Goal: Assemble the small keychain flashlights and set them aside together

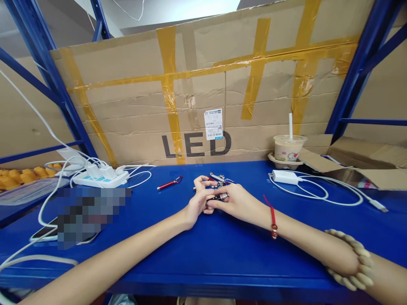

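My left hand (197, 204) and my right hand (237, 199) meet over the middle of the blue shelf. Between them is a small black tube (219, 197) with a pale label, shaped like a pocket torch or laser pointer. The right thumb and fingers pinch it, while the left fingers curl around its other end. Fingers cover part of the tube. Just behind the hands lies a small pile of metal and red tubes (217, 177), partly hidden. A red tube with a clip (168, 184) rests apart on the left.
A white power strip (101, 177) with cables and a blurred-out object (92, 216) lie left. On the right are a white charger (284, 177) with its cable, a drink cup (288, 148) and an open carton (365, 163). Taped cardboard (133, 110) stands behind.
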`<state>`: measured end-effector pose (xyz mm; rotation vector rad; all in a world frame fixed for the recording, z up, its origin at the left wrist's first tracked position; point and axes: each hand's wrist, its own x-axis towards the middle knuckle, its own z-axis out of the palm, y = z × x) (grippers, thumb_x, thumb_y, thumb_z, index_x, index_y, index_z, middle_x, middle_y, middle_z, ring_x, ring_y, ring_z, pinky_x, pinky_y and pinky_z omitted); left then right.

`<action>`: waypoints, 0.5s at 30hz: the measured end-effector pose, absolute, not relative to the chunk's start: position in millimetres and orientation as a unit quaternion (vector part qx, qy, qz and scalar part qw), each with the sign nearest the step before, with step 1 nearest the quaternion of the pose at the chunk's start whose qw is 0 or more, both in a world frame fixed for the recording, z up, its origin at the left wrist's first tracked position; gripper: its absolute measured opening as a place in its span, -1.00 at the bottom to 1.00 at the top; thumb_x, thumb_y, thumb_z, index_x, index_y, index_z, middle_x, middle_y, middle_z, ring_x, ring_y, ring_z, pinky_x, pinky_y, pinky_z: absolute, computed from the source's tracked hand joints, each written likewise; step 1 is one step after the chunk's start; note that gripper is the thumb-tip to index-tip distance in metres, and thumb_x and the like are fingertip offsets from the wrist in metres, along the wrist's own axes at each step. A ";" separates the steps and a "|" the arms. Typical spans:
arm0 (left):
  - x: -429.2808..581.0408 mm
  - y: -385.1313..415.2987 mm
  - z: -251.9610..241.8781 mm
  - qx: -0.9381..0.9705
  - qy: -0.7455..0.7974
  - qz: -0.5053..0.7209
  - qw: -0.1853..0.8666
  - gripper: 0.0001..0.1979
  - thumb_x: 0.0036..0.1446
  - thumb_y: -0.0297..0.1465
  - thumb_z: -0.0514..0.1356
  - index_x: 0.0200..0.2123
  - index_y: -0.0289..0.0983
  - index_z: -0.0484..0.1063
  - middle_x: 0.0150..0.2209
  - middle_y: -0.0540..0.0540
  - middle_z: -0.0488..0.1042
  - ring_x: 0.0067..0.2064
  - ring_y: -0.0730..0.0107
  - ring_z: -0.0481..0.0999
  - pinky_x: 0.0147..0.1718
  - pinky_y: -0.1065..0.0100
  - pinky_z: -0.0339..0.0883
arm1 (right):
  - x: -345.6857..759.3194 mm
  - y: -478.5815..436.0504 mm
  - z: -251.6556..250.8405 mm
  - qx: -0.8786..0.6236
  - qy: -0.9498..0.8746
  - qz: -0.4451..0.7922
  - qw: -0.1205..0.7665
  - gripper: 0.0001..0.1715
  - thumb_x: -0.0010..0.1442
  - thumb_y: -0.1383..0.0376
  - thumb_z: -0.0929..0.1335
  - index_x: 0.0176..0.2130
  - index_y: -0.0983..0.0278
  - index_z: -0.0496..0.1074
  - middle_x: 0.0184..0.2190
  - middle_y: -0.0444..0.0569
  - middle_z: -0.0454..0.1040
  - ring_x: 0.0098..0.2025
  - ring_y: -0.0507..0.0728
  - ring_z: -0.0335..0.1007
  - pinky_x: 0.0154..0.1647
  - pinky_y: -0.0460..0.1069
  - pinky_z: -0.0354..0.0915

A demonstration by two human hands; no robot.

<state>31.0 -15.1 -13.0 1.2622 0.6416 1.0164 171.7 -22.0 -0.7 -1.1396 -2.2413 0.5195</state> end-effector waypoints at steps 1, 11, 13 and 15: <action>31.2 -15.4 -13.1 0.555 0.279 0.443 0.646 -0.52 -0.20 -0.22 0.13 -0.23 -0.14 -0.08 -0.16 0.00 0.15 -0.61 0.65 0.24 -0.71 0.57 -0.05 | 172.1 -21.2 -1.4 -0.435 -0.832 0.201 0.281 -0.71 0.08 0.14 0.29 -0.38 0.26 0.51 -0.46 -0.09 0.51 -0.52 0.03 0.33 -0.49 -0.10 0.17; 29.0 -5.5 -18.7 0.632 0.324 0.482 0.513 -0.65 0.05 -0.12 0.02 -0.21 -0.18 -0.02 -0.34 0.05 0.22 -0.65 0.56 0.33 -0.74 0.50 0.14 | 183.3 -7.1 -3.8 -0.439 -0.795 0.270 0.320 -0.54 0.01 0.02 0.31 -0.41 0.37 0.54 -0.60 -0.06 0.45 -0.57 0.01 0.26 -0.54 -0.12 0.13; 25.6 -2.0 -16.4 0.643 0.364 0.492 0.460 -0.71 0.08 -0.14 0.01 -0.26 -0.22 0.08 -0.40 0.05 0.23 -0.64 0.60 0.29 -0.72 0.53 0.11 | 185.3 -3.5 -4.9 -0.458 -0.777 0.272 0.335 -0.51 -0.01 0.01 0.32 -0.38 0.38 0.54 -0.60 -0.06 0.43 -0.57 0.00 0.22 -0.56 -0.12 0.09; 22.4 1.0 -14.8 0.668 0.399 0.468 0.420 -0.73 0.11 -0.15 -0.02 -0.36 -0.26 0.14 -0.50 0.07 0.21 -0.65 0.64 0.21 -0.70 0.54 0.05 | 186.2 -1.9 -5.2 -0.469 -0.763 0.273 0.350 -0.49 -0.01 0.00 0.31 -0.35 0.38 0.54 -0.59 -0.05 0.43 -0.54 0.02 0.22 -0.55 -0.11 0.10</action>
